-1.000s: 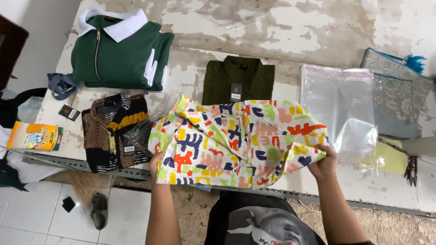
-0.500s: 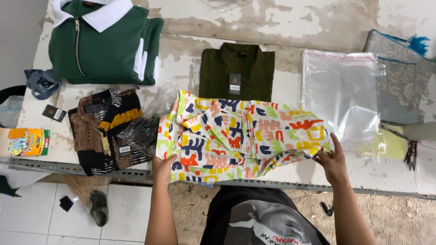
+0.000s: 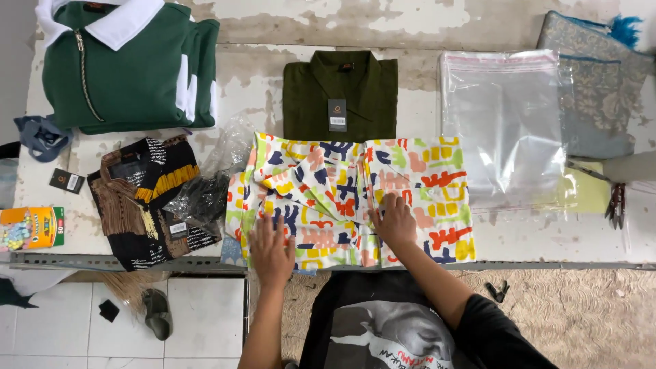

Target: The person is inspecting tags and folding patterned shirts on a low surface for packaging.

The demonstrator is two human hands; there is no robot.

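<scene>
Head view: hands (image 3: 272,249) flat on patterned shirt (image 3: 417,171)

The patterned shirt (image 3: 348,198) is thin matt cloth, as are the olive shirt (image 3: 339,96) far of it and the thicker green top (image 3: 130,68) at far left. The bags (image 3: 506,123) on the right are clear, glossy plastic film, slightly wrinkled. The table (image 3: 260,75) has a rough, worn surface with flaking white paint and a metal near edge.
</scene>
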